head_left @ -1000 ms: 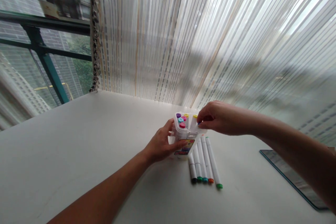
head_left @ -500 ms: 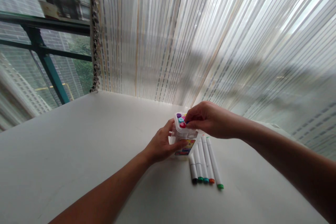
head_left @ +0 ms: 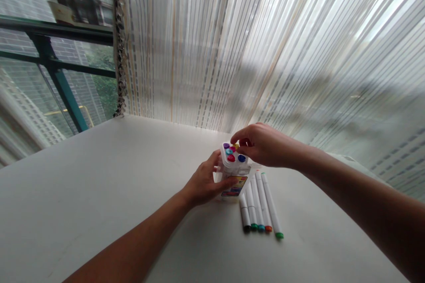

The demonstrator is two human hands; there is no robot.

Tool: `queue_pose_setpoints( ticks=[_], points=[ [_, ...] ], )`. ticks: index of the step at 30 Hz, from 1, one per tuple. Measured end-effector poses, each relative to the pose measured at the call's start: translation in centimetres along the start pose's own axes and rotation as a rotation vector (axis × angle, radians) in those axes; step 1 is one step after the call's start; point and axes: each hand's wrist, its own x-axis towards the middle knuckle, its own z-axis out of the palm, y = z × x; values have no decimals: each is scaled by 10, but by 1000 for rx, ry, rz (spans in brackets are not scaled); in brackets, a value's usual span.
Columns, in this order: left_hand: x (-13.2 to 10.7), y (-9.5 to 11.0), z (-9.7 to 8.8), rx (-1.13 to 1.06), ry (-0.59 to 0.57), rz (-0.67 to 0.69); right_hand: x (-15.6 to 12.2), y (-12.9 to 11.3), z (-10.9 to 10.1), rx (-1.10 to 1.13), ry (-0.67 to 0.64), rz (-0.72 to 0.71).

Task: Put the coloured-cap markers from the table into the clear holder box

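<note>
A clear plastic marker box (head_left: 234, 177) stands upright on the white table (head_left: 99, 185). Several markers stand inside it, their purple, teal, pink, red, yellow and blue caps (head_left: 241, 158) showing on top. My left hand (head_left: 206, 182) is wrapped round the box's left side. My right hand (head_left: 262, 146) hovers over the box's far edge, its fingertips pinched at the yellow-capped marker (head_left: 236, 146). Several white markers (head_left: 259, 205) with black, green, teal, orange and green caps lie side by side just right of the box.
A striped sheer curtain (head_left: 265, 53) hangs along the table's far edge. To the left a window with a green frame (head_left: 63, 84) looks out on buildings.
My right hand has shifted left across the top of the box, from its right corner to the yellow cap. A blue-capped marker now stands in the box. My left hand has stayed on the box.
</note>
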Motion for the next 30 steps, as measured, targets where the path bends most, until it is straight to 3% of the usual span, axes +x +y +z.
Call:
queue_pose_setpoints(
  ticks=[10, 18, 25, 30],
  points=[
    [0, -2, -1, 17, 5, 12, -1, 2, -6, -24, -111, -55],
    [0, -3, 0, 3, 5, 14, -5, 9, -15, 331, 13, -39],
    [0, -1, 0, 17, 10, -8, -4, 5, -6, 311, 93, -7],
    [0, 0, 1, 17, 8, -11, -6, 2, -1, 256, 79, -17]
  ],
)
